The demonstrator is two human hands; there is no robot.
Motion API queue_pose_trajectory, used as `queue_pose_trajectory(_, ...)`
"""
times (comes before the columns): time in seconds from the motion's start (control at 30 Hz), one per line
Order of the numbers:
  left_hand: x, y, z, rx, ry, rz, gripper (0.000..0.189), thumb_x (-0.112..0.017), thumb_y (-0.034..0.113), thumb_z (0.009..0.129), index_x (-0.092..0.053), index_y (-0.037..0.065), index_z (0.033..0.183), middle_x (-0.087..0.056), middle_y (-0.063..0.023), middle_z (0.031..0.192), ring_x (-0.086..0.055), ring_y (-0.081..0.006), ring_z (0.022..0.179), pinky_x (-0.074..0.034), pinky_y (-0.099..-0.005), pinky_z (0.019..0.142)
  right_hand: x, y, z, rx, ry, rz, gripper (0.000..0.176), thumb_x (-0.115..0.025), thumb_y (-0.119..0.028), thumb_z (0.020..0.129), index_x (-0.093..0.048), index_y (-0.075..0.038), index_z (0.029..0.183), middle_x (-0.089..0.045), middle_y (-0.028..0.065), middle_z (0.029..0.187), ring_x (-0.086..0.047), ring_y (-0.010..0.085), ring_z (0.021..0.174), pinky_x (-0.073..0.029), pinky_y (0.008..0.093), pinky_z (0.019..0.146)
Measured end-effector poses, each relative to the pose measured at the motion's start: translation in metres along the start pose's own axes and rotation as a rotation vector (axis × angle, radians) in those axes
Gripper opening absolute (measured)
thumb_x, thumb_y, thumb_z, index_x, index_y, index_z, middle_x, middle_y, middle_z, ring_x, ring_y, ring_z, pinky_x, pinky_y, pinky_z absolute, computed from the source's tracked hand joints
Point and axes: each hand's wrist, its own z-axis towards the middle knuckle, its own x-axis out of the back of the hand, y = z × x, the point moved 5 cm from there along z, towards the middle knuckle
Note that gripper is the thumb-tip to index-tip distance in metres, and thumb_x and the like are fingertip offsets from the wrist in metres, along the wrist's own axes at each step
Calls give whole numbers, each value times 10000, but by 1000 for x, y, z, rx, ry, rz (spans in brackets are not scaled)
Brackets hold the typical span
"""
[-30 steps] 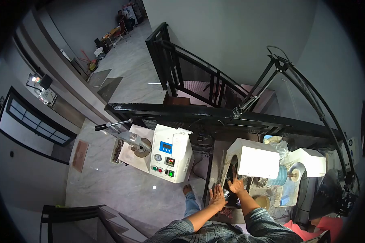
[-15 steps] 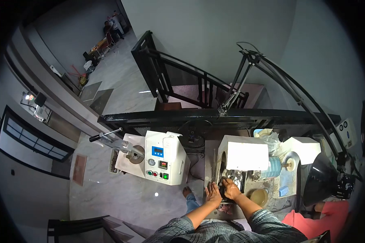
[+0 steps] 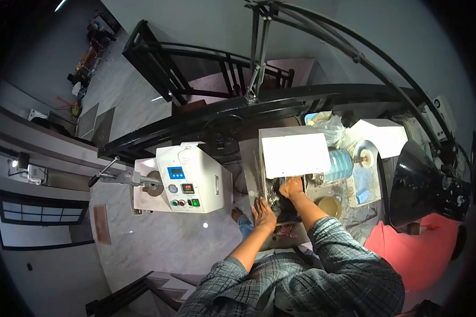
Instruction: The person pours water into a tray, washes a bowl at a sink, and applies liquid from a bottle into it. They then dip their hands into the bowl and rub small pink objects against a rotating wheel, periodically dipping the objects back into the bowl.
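Observation:
My left hand (image 3: pixel 263 214) lies on the left rim of a dark, wet tray (image 3: pixel 288 214), its fingers spread. Beneath the lower edge of a white box-shaped hood (image 3: pixel 294 153), my right hand (image 3: pixel 293 187) reaches into the tray. Its fingers are curled and partly hidden, so whatever they hold cannot be made out. Just right of the hood is a clear blue plastic container (image 3: pixel 338 165), beside a round pale wheel (image 3: pixel 367 158) on a spindle. A tan bowl (image 3: pixel 330 206) stands to the right of my right forearm.
A white control machine (image 3: pixel 193 179) with lit displays stands to the left. A black lamp (image 3: pixel 415 177) on a jointed arm hangs at right. A person in red clothing (image 3: pixel 407 251) sits close on my right. Black railing (image 3: pixel 195 124) runs behind the bench; a blue block (image 3: pixel 362 196) lies near the wheel.
My view has shifted, so the bench appears higher and further left. My right hand has moved deeper under the hood, away from my left hand, which stays at the tray's left rim.

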Motion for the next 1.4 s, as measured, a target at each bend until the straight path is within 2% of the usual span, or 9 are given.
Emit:
queue_pose_trajectory(0.07,-4,0,0,-5,-33,21,746,-456,69,836,-8,-157,1388,66,-278,1495,43,-409,1398,25,-586,1094,-51,5,10,-23,-229,109,552,-366,-272,831,-482,2,1296,-440,161,1379,-369,279,1307,-208,432,1102)
queue_pose_trajectory(0.1,-4,1,3,-11,-46,44,758,-475,66,825,-20,-163,1385,74,-288,1490,50,-420,1394,26,-592,1091,12,-1,-4,93,-559,-42,578,-361,-288,836,-449,25,1314,-378,188,1416,-306,300,1338,-211,424,1095)
queue_pose_trajectory(0.13,0,4,-1,9,-111,154,813,-515,72,804,7,-168,1381,75,-292,1487,54,-420,1394,35,-587,1092,11,0,-9,30,-376,29,575,-365,-291,837,-459,41,1296,-347,207,1425,-291,313,1338,-232,415,1078)
queue_pose_trajectory(0.17,-8,2,5,37,-61,205,869,-505,414,897,-58,-135,1402,107,-287,1486,88,-403,1394,35,-577,1093,13,1,-15,-31,-190,94,573,-369,-294,837,-469,57,1279,-317,226,1433,-275,326,1339,-253,407,1062)
queue_pose_trajectory(0.67,21,7,-9,20,-120,8,998,-538,416,882,125,-152,1366,118,-262,1492,111,-372,1398,38,-528,1114,39,-3,-81,-66,-96,418,520,-468,-254,810,-504,160,1123,-505,284,1085,-452,384,1076,-352,401,982)
queue_pose_trajectory(0.93,15,7,-6,41,-143,22,998,-543,376,890,163,-161,1348,138,-276,1485,124,-373,1395,38,-516,1119,28,-14,-93,56,-238,374,460,-479,-212,796,-536,166,1051,-531,306,1100,-440,408,1124,-339,427,1017)
queue_pose_trajectory(1.13,21,5,-11,15,-141,-86,965,-518,345,902,181,-149,1349,159,-266,1484,113,-360,1401,36,-512,1119,32,6,-80,-278,-209,752,568,-472,-262,845,-422,144,1239,-356,364,1320,-338,448,1267,-284,414,1090)
queue_pose_trajectory(1.23,22,6,-11,16,-155,-63,899,-492,344,912,99,-151,1375,145,-265,1489,122,-390,1394,45,-554,1101,30,18,-48,-188,58,678,596,-461,-240,854,-352,126,1312,-310,346,1371,-297,431,1304,-246,389,1112)
queue_pose_trajectory(1.4,16,5,-8,29,-183,7,966,-493,354,912,218,-143,1337,165,-256,1487,124,-353,1401,47,-502,1118,23,2,-47,-8,-196,644,585,-459,-213,847,-351,116,1318,-323,302,1390,-284,393,1325,-244,360,1117)
